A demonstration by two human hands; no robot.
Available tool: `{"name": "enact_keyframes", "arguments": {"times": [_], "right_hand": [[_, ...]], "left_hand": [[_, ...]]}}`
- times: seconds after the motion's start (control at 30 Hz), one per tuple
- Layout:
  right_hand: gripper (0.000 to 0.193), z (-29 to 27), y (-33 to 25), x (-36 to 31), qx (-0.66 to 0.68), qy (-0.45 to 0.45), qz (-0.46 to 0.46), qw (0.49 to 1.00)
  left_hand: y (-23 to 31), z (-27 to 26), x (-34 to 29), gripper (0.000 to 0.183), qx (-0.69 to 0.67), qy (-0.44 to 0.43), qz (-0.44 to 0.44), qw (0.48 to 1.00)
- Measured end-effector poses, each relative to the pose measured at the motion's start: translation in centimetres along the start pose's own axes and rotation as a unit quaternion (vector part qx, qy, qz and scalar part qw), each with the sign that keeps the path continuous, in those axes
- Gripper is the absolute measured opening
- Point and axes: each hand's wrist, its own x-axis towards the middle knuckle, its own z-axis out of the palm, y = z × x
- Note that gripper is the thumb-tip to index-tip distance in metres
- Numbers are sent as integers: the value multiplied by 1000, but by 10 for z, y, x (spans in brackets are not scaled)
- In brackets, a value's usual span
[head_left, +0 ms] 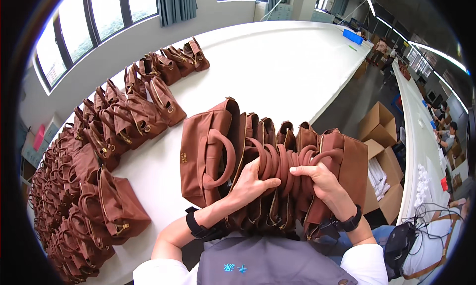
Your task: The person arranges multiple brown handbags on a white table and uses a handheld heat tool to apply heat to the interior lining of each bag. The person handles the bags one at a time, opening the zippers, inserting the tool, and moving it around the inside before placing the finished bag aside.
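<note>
Daylight from tall windows [99,17] with grey-blue curtains [176,5] falls across a long white worktop [277,67] that runs away from the person toward the far end of a workshop, where a second white worktop [414,121] stands on the right across a grey aisle and other people sit or stand at it. Along the left edge of the near worktop lies a long curving line of brown fabric handbags [94,156], overlapping one another from the far end down to the lower left corner. Open cardboard boxes [382,156] stand on the floor in the aisle, one of them filled with white rolled pieces. Right in front of the person, at the near edge of the worktop, a pressed-together bundle of brown handbags [218,151] stands upright, their rounded handles [277,158] bunched in a row along the top. Both hands clamp this bundle at the handles: the left hand [250,183] has its fingers curled round the handles near the middle, and the right hand [320,181] has its fingers closed over the handles just beside it. Each wrist wears a black band [196,225].
</note>
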Motion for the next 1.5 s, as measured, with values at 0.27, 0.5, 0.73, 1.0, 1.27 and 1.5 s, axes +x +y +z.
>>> {"name": "enact_keyframes", "arguments": {"times": [0.27,0.5,0.73,1.0,1.27,1.5], "right_hand": [[35,-6,-126,218,-34,14,-7,999],[19,16,-180,442,-119,-40,-15,992],[14,56,-210,607,-152,-145,33,977],[20,33,-214,733,-99,-270,118,950],[9,-59,-219,813,-156,-41,-63,985],[13,-93,-253,881,-118,19,-162,980]], "left_hand": [[-12,-104,223,32,-96,3,23,995],[-36,-207,353,36,-155,138,-18,978],[-72,-291,440,30,-161,239,-5,958],[-135,-372,468,28,-153,322,-42,933],[-151,-435,446,29,-30,532,-107,840],[-176,-347,397,38,213,695,-19,686]]}}
